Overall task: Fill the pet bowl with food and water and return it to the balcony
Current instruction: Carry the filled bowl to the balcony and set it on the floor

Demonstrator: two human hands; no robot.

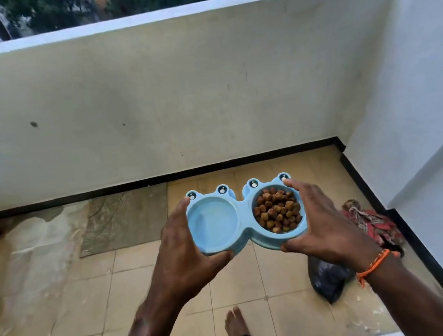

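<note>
My left hand grips the bowl's water end | my right hand grips its kibble end | no writing visible

Soft dim daylight, faint shadows, wide-angle edge bending.

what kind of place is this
Most likely a small home balcony. A waist-high parapet wall has trees and buildings beyond it, the tiled floor is stained, and both hands, left and right, hold a blue double pet bowl.
</note>
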